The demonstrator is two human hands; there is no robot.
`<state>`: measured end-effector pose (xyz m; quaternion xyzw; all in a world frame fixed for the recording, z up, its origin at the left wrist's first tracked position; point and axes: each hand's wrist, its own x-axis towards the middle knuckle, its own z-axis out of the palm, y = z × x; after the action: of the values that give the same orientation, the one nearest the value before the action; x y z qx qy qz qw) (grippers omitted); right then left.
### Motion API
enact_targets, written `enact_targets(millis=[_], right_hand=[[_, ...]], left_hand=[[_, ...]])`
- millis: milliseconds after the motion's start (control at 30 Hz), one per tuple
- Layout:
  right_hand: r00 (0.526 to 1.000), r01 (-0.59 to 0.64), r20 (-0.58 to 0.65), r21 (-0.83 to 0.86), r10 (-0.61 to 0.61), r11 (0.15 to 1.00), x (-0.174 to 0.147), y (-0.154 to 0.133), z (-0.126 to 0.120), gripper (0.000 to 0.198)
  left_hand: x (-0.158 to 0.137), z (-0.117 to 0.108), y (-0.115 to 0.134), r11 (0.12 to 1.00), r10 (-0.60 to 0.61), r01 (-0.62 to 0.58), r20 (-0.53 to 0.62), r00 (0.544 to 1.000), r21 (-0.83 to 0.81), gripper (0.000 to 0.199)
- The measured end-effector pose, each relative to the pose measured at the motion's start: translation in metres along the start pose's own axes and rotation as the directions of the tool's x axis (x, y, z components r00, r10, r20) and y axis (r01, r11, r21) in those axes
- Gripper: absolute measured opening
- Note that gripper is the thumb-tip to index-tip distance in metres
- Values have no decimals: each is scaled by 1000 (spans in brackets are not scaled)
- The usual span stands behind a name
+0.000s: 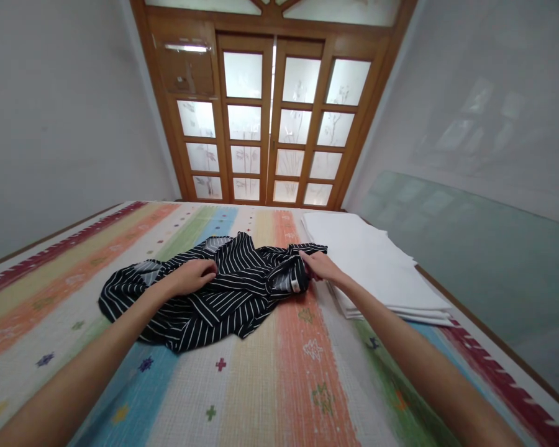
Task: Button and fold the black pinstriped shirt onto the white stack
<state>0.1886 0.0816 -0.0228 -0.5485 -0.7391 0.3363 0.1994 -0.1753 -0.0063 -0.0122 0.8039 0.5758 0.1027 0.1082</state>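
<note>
A black shirt with thin white stripes [235,279] lies crumpled on the striped cloth [256,385]. Its neck opening, with a small pale label inside, faces right. My right hand [320,266] pinches the fabric beside that neck opening. Over the left-middle part of the shirt, my left hand [194,276] has its fingers curled in against the fabric, gripping a bit of it. The fingertips of the left hand are partly hidden.
A stack of folded white sheets [377,267] lies to the right, close to my right forearm. Beyond the far edge stand wood-framed glass doors [268,118]. A pale green panel [470,248] runs along the right wall; a plain wall [60,112] rises at left.
</note>
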Motion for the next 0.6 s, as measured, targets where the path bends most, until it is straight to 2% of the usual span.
enact_targets(millis=[67,133,167,200,233,300,333,367,433,500,567,600], right_hand=[[993,-36,119,284,2,958,-8,-5,6,68],[987,-37,159,430,-35,902,-15,-11,9,69],[994,-4,103,444,-46,896,-18,-13,10,65],[998,55,-14,417,-55,907,-21,-16,10,59],[983,127,-171,349,-70,929,-24,-19,10,52],[879,255,-448,148,-165,955,-30,-25,10,38],[833,315,-496,60,-245,947,-34,-29,11,31],[814,378,-475,-3,-334,926,-38,-33,13,23],[803,524,-293,-66,-518,849,-45,-41,19,2],[749,652,-66,-102,-659,751,-49,-46,27,20],[701,712,97,-144,-707,687,-48,-47,36,33],[697,717,142,-167,-703,677,-47,-46,40,37]], left_hand=[[3,3,15,999,37,-38,-127,991,-7,20],[7,8,34,996,74,-84,-201,977,-42,19],[9,11,44,991,96,-112,-209,973,-66,19],[11,16,54,986,123,-143,-201,972,-91,18],[13,21,64,978,154,-175,-183,971,-109,18],[16,34,81,964,217,-236,-149,965,-125,18],[18,40,87,958,241,-260,-144,960,-125,19],[19,47,92,953,258,-276,-144,955,-122,22],[23,59,98,949,270,-291,-162,949,-121,30],[26,67,100,945,271,-297,-180,946,-137,32],[29,72,100,936,266,-302,-197,944,-181,28],[30,74,99,931,257,-298,-203,945,-212,25]])
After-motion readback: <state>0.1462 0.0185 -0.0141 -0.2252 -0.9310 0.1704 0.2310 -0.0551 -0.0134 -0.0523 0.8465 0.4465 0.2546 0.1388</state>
